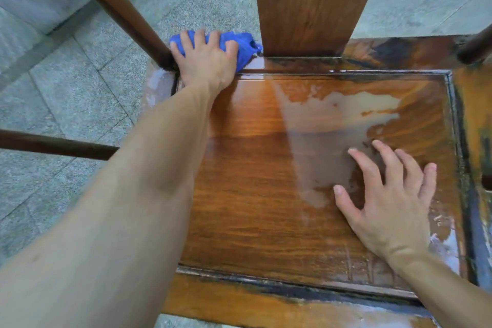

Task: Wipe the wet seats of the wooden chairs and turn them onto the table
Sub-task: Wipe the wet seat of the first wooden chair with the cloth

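my left hand (206, 60) is stretched out to the far left corner of the chair seat (255, 194), fingers curled over a bunched blue cloth (243, 48) and pressing it down against the back rail of the seat frame. the cloth sits right between the round back post (117, 10) on the left and the flat wooden back splat (314, 2) on the right, touching the base of the splat. my right hand (388, 205) lies flat on the near right part of the seat panel, fingers spread and straight, holding nothing, the fingertips at the edge of a sheet of water (327, 120) that covers much of the right half of the panel. the left half of the panel looks glossy but without standing water. the seat is a recessed wooden panel inside a worn frame (266, 309), with dark grime in the groove along the right and near edges and pale patches where the finish has gone. a dark rail (56, 145) of the chair runs in from the left under my forearm. the chair stands upright on a grey stone tile floor (66, 88)
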Available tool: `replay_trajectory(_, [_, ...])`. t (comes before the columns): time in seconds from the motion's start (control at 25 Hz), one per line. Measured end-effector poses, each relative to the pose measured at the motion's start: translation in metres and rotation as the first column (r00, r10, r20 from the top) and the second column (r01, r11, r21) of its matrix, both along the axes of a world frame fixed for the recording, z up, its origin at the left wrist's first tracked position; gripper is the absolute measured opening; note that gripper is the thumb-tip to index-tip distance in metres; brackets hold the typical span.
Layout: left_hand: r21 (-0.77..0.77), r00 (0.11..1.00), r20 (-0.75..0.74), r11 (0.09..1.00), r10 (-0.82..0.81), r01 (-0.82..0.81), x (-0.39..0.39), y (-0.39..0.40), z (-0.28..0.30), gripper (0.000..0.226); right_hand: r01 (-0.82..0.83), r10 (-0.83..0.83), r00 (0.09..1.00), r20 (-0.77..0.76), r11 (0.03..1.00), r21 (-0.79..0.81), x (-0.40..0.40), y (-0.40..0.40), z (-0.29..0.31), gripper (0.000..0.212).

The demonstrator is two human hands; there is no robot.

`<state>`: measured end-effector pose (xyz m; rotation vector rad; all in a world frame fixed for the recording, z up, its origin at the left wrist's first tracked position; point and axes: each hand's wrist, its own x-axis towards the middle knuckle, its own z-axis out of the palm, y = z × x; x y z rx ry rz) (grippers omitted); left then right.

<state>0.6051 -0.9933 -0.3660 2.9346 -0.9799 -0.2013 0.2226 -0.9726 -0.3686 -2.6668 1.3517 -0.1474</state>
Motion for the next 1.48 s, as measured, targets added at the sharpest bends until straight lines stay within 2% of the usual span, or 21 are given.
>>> replay_trajectory(0.16, [-0.058,0.988,0.010,0.986,-0.154,0.154,-0.031,0.025,0.003,0.066,0.003,-0.002,1.000,-0.008,1.000,0.024,0.000,-0.002,-0.001,0.065])
replay_trajectory(0.32, [-0.074,0.962,-0.003,0.960,-0.271,0.270,-0.102,0.110,0.003,0.069,0.019,-0.018,0.999,-0.026,0.999,0.042,-0.001,0.001,0.001,0.064])
replay_trajectory(0.56, [0.065,0.992,-0.016,0.990,-0.128,0.129,-0.245,0.292,0.008,0.068,0.016,-0.019,0.999,0.031,0.996,0.089,-0.002,0.004,0.007,0.065])
replay_trajectory(0.68, [0.141,0.992,-0.029,0.982,-0.126,0.128,-0.270,0.320,0.005,0.072,0.036,-0.050,0.991,0.125,0.994,0.105,-0.014,-0.007,0.010,0.068])
replay_trajectory(0.88, [0.171,0.971,-0.031,0.956,-0.238,0.240,-0.256,0.252,0.003,0.097,0.191,-0.195,0.978,0.068,0.979,0.063,-0.031,-0.034,0.005,0.066])
replay_trajectory(1.0, [0.167,0.969,-0.035,0.954,-0.246,0.248,-0.250,0.182,0.007,0.098,0.192,-0.197,0.978,0.068,0.979,0.074,-0.029,-0.031,0.004,0.066])
replay_trajectory(1.24, [0.010,0.904,0.018,0.904,-0.428,0.428,-0.240,-0.002,-0.004,0.094,0.213,-0.214,0.975,0.063,0.977,0.014,-0.030,-0.036,0.000,0.072])
replay_trajectory(1.36, [-0.034,0.935,0.017,0.935,-0.353,0.354,-0.258,-0.083,-0.006,0.090,0.212,-0.212,0.975,0.063,0.977,0.007,-0.028,-0.035,-0.002,0.076])
replay_trajectory(1.48, [-0.018,0.966,-0.029,0.967,-0.256,0.255,-0.274,-0.104,-0.010,0.083,0.217,-0.217,0.975,0.037,0.976,-0.004,-0.027,-0.037,-0.002,0.076])
